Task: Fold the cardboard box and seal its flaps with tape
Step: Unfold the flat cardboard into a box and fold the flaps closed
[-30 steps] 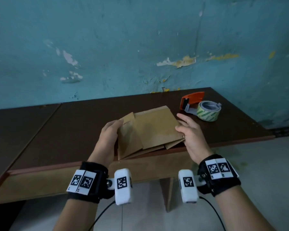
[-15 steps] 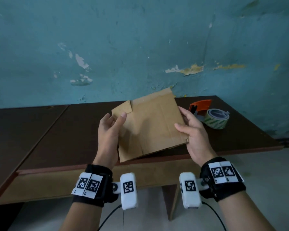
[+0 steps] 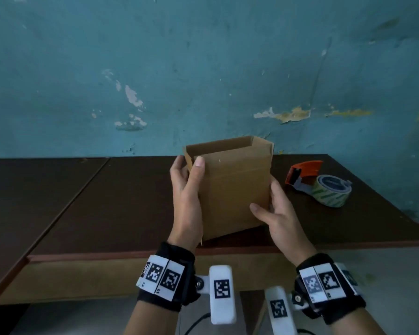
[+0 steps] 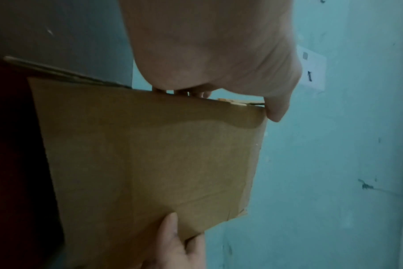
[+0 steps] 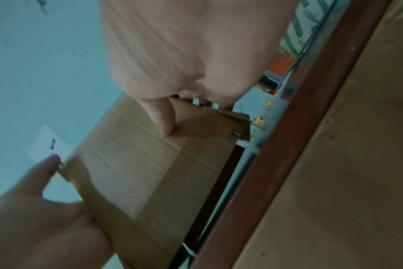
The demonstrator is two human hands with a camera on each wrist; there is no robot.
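A plain brown cardboard box is held upright above the near part of the dark table, its top partly spread open. My left hand grips its left edge, thumb on the near face and fingers behind. My right hand pinches the lower right corner, thumb on the near face. The left wrist view has the box's flat face with my left hand's thumb on its edge. In the right wrist view my right hand's thumb presses the box.
An orange tape dispenser with a green-striped tape roll lies on the table to the right of the box. A peeling teal wall stands behind. The table's red-brown front edge runs just beneath my wrists.
The box was lifted from lying flat on the table, tilted up, and now stands upright in both hands with its top spread open.
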